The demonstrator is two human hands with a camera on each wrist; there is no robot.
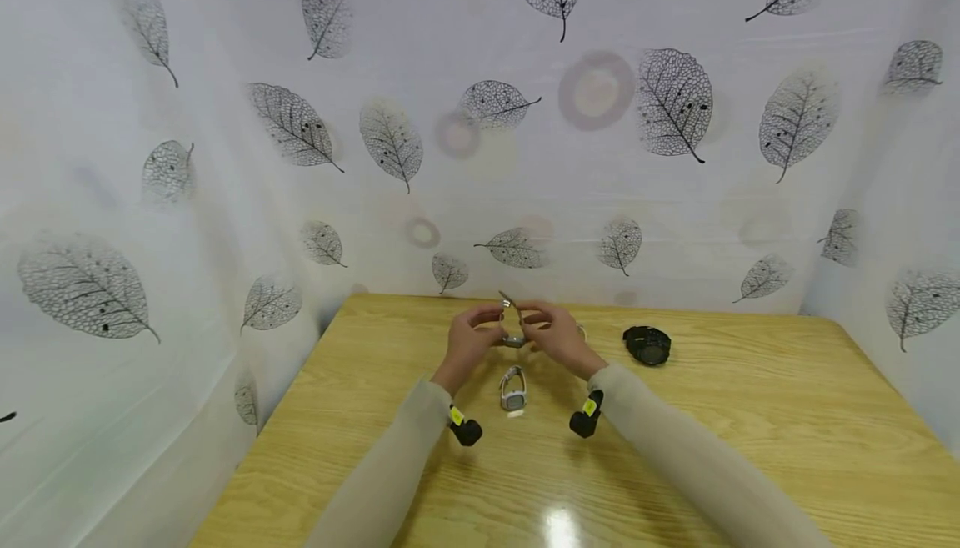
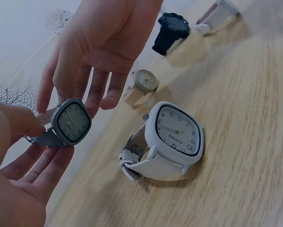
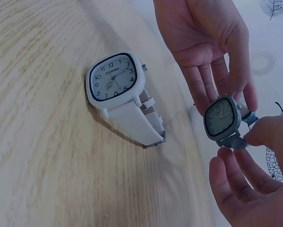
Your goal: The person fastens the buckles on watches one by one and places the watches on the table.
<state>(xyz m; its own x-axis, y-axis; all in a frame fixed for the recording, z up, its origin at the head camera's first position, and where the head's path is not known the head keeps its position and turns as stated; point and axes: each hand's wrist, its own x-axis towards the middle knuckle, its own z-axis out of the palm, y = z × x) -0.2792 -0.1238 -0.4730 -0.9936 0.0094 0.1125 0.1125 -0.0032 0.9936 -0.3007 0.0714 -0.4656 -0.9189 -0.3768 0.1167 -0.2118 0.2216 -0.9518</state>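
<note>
Between my two hands is a wristwatch [image 2: 74,123] with a dark greenish, rounded-square face, raised over the far part of the table. My left hand [image 1: 472,338] pinches its strap between thumb and fingers. From the other side my right hand [image 1: 558,338] grips the strap, its thumb [image 3: 264,132] on the band near the case. The strap stands up in an unfastened loop above the case in the head view. Nearer to me, between the forearms, a white watch [image 1: 513,399] sits on the wood, its strap buckled into a ring.
A black watch [image 1: 648,346] lies right of my right hand. A beige-strapped watch [image 2: 145,81] is mostly hidden behind that hand in the head view. One more pale-strapped watch [image 2: 218,16] shows in the left wrist view. Leaf-patterned curtain [image 1: 487,173] borders the wooden table [image 1: 750,398].
</note>
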